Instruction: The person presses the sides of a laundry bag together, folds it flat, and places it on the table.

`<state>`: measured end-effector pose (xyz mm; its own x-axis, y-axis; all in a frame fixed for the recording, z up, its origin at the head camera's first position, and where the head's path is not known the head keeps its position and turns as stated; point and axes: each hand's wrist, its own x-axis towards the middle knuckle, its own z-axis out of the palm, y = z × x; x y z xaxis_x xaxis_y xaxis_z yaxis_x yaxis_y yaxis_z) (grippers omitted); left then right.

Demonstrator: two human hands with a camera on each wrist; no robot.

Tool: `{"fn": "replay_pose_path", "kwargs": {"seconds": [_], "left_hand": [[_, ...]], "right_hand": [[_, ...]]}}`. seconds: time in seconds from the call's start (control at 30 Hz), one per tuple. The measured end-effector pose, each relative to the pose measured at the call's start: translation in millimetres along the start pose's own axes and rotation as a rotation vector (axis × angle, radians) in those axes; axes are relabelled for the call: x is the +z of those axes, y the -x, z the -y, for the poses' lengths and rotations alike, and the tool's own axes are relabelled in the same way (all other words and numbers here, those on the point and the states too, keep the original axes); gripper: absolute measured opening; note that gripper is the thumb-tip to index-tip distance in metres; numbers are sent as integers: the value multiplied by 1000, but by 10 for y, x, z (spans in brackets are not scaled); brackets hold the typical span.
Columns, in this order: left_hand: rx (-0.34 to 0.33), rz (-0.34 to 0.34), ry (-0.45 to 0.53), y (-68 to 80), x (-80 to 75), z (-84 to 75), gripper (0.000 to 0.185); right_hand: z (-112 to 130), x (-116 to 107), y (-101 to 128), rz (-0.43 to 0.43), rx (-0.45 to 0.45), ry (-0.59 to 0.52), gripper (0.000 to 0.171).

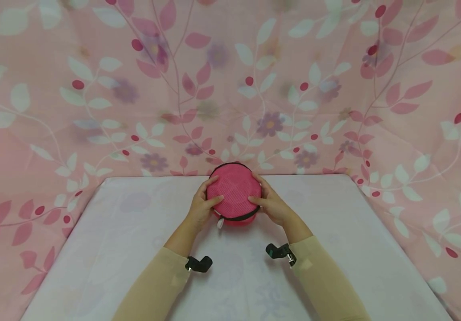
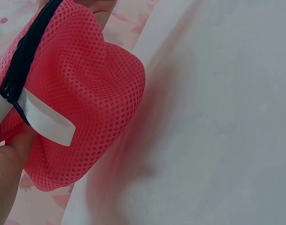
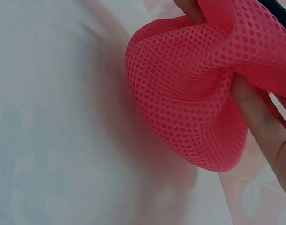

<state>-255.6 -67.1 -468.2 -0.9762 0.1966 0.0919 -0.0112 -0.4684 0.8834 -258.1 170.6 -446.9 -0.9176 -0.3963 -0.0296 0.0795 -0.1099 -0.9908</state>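
Note:
A round pink mesh pouch (image 1: 234,192) with a black zipper rim stands near the far edge of the white table (image 1: 134,249), held between both hands. My left hand (image 1: 202,206) grips its left side, thumb laid across the front. My right hand (image 1: 269,203) grips the right side, thumb pressing the mesh. In the left wrist view the mesh pouch (image 2: 82,93) shows a black zipper and a white tab (image 2: 47,121), with a finger (image 2: 7,173) under it. In the right wrist view fingers (image 3: 260,117) dent the mesh pouch (image 3: 190,89).
A pink floral cloth (image 1: 230,80) hangs behind the table and drapes down both sides. Small black wrist cameras (image 1: 199,264) sit on the beige sleeves. The white table surface stretches toward me.

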Motion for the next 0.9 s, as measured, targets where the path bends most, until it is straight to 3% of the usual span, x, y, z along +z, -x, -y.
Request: {"fn": "replay_pose_path", "kwargs": {"seconds": [0.47, 0.7, 0.9], "left_hand": [[21, -14, -12, 10, -1, 1, 67], [-1, -15, -14, 20, -8, 7, 67], [-2, -6, -31, 13, -8, 24, 68]], "right_hand": [[64, -26, 54, 59, 89, 111, 81], [87, -29, 96, 108, 131, 12, 84], [39, 29, 84, 81, 55, -66, 86]]}}
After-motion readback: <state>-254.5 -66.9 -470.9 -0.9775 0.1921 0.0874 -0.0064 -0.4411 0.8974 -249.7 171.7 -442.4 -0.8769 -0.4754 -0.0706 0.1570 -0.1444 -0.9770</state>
